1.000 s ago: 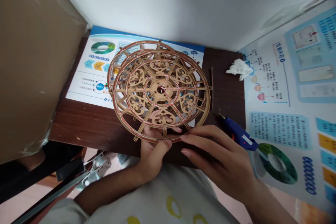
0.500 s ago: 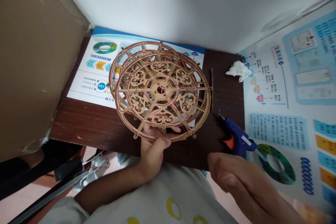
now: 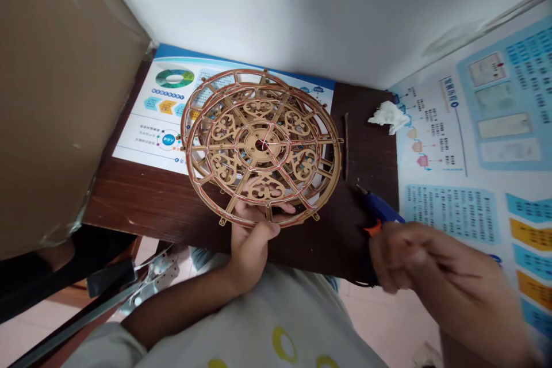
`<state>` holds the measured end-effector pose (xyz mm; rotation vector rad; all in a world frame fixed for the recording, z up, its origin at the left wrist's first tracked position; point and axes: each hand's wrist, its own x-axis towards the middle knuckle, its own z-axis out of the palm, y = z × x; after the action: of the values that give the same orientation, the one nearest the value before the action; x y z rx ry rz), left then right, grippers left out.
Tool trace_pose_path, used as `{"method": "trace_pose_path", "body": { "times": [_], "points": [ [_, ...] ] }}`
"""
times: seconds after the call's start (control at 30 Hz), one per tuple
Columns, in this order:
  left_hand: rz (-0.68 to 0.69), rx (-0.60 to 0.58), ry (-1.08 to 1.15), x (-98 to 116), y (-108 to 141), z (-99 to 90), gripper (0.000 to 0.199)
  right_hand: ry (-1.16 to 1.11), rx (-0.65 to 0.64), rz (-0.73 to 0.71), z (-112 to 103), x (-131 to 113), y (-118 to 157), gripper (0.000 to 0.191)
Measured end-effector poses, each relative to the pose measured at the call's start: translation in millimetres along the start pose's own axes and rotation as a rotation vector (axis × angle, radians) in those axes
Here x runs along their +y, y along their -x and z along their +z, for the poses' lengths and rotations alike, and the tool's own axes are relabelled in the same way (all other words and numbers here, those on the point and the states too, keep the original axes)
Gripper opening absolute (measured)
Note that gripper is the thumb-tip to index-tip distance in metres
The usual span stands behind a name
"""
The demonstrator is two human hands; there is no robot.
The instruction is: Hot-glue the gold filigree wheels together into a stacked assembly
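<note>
My left hand [image 3: 252, 244] holds the near rim of a round tan lattice wheel [image 3: 259, 188], thumb on top and fingers underneath. Thin red and white lines run along its rings and spokes. Beneath it lies another similar wheel [image 3: 184, 121], largely covered. On the right, a blue glue gun [image 3: 379, 207] with an orange trigger points its nozzle toward the wheels. My right hand [image 3: 401, 259] covers the gun's rear part, fingers curled round it; their exact hold on the handle is hidden.
A printed sheet [image 3: 142, 109] lies under the wheels on the dark wooden table [image 3: 142, 201]. A crumpled white tissue [image 3: 389, 117] and a thin dark stick [image 3: 345, 146] are at the right. A white wall [image 3: 259, 6] and a cardboard panel [image 3: 64, 86] bound the table.
My right hand has moved up and right onto the glue gun, now covering its back end. The wheel in my left hand has shifted slightly left in view.
</note>
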<state>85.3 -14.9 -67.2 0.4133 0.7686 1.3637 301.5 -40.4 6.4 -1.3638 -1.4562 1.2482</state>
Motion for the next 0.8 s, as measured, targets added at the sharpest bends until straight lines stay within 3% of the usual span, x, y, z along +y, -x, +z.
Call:
{"method": "trace_pose_path", "body": {
  "times": [0.03,0.1,0.2,0.37,0.43,0.7,0.8],
  "points": [
    [0.009,-0.001,-0.001,0,0,-0.3,0.057,-0.072,0.072,-0.009,7,1,-6,0.049],
    [0.017,-0.003,-0.006,-1,0,-1.4,0.059,-0.111,0.092,-0.024,20,2,-18,0.052],
    [0.0,-0.015,-0.011,-3,1,-3.9,0.062,-0.016,0.014,-0.12,30,3,-33,0.023],
    [-0.001,-0.007,-0.079,-5,3,-5.6,0.062,0.521,-0.218,-0.439,33,-6,-55,0.012],
    [0.003,0.008,-0.106,-5,3,-5.8,0.059,0.654,-0.326,-0.501,35,-10,-62,0.014],
    [0.019,-0.047,-0.116,-12,5,-12.3,0.046,0.667,-0.541,-0.42,36,-21,-78,0.015],
    [0.059,-0.076,-0.133,-14,4,-13.8,0.044,0.74,-0.608,-0.458,36,-24,-82,0.014]
  ]
}}
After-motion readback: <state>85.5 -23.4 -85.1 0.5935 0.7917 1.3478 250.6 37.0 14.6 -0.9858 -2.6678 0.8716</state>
